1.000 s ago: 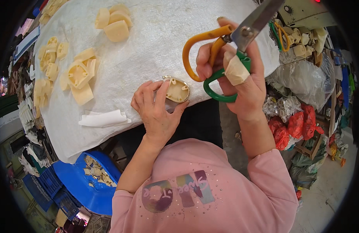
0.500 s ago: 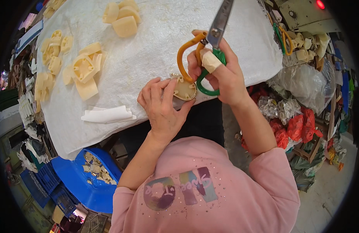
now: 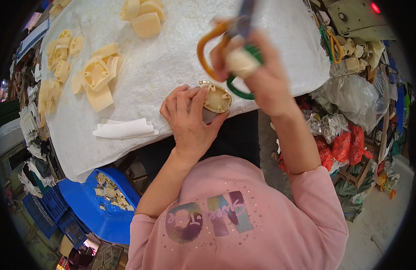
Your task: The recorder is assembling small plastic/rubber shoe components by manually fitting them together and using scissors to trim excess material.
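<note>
My left hand (image 3: 186, 116) is closed on a small beige oval plastic piece (image 3: 217, 100) at the near edge of the white-covered table. Its hollow side, with short posts inside, faces up. In my right hand (image 3: 266, 85) is a pair of scissors with one orange handle and one green handle (image 3: 237, 89); motion blurs the hand and the blades, which point away from me. A pale wrap (image 3: 242, 63) covers one of its fingers. The scissors are above the plastic piece and apart from it.
Cream plastic parts lie in groups (image 3: 99, 76) on the left and far side of the white sheet (image 3: 172, 49). Folded white paper (image 3: 124, 129) is left of my left hand. Below the table stands a blue basin (image 3: 88, 216) with scraps. Red bags (image 3: 343, 146) lie at right.
My right hand has lifted the scissors up and away from the oval piece, which now shows more fully. My left hand stays almost in place, holding it.
</note>
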The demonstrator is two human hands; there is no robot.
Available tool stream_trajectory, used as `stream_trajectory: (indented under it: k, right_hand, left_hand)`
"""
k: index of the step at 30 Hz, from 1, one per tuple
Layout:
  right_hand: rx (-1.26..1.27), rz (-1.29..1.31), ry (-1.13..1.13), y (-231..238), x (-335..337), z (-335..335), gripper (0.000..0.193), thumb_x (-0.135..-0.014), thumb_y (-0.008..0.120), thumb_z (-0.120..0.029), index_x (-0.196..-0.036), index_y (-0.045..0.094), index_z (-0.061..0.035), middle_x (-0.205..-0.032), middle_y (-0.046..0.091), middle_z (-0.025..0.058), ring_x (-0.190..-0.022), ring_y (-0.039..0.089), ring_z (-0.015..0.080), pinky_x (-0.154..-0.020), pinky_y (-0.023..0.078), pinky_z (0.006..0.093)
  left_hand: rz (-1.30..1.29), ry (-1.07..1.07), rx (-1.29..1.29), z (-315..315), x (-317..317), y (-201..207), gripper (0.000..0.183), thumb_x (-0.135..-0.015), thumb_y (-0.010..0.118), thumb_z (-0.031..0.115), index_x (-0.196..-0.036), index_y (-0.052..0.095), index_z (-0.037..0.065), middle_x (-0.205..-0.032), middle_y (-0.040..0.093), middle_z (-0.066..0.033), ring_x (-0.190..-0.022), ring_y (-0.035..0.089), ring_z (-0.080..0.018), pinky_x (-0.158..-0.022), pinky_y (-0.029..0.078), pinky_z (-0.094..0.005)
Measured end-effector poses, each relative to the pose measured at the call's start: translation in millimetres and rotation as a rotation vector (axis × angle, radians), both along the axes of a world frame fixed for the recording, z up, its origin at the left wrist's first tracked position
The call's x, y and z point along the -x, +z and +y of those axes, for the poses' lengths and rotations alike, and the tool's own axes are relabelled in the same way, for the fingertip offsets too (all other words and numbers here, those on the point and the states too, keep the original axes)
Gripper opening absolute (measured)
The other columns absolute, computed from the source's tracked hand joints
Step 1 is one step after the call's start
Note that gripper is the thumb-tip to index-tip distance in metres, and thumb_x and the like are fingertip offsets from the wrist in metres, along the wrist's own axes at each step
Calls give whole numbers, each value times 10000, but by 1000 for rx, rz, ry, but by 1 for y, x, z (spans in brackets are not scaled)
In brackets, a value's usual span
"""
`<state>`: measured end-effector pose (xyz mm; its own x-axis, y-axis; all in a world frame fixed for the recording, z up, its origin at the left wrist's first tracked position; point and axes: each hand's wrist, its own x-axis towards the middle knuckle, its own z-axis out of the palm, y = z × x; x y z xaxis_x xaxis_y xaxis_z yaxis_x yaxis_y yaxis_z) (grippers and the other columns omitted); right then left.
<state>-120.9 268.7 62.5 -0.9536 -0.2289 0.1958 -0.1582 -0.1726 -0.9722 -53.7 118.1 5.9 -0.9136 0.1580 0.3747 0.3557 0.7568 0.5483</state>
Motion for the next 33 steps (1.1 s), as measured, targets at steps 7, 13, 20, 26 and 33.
stream_trajectory:
  k: [7,13,20,26,33]
  right_hand:
    - [54,-29,71,7,1,0,253,-817,526,-103,-1045,496,1,-785,545,37,-653,484,87,-588,421,247]
    - [-105,-87,81,-6,2,1,299,-804,548,-141,-1048,514,28,-858,535,95,-785,499,160,-711,429,301]
    - [-193,-24,144,-5,7,-4,166,-862,524,-156,-951,472,-26,-774,546,56,-643,493,93,-602,420,246]
    - [-76,17,109,14,5,1,215,-882,539,-191,-997,474,-21,-775,542,42,-656,488,86,-601,413,242]
    - [-162,0,124,4,-7,7,271,-838,551,-200,-997,516,17,-822,520,73,-765,484,139,-692,427,299]
  left_hand:
    - [-9,-9,-11,0,4,-1,587,-518,834,170,-1056,617,74,-1023,541,-66,-1070,470,-283,-908,309,-418]
    - [6,-15,-14,3,4,-4,595,-516,837,173,-1058,611,76,-1028,540,-66,-1071,469,-280,-908,311,-418]
    - [14,-19,-23,2,4,-7,609,-496,842,182,-1048,604,85,-1005,534,-54,-1055,477,-272,-895,303,-415]
    - [39,-17,-20,2,6,-5,608,-502,841,184,-1051,599,84,-1003,533,-53,-1059,473,-267,-897,301,-414]
    - [15,-3,1,-3,2,-7,586,-525,828,178,-1057,598,91,-1026,540,-56,-1068,470,-273,-897,317,-411]
